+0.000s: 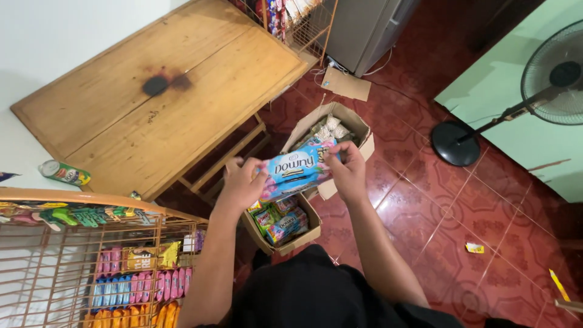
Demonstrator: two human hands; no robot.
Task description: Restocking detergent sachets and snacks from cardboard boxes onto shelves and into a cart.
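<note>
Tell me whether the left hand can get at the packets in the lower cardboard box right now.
Probably not at once: the left hand and right hand both grip a blue and pink packet directly over the lower box. Nothing else blocks the way.

It looked like a small home shop: a wire rack [91, 267] was packed with rows of bright snack packets [139, 285], open cardboard boxes [285, 228] of sachets sat on red floor tiles [473, 200], beside a wooden table [158, 103].
</note>
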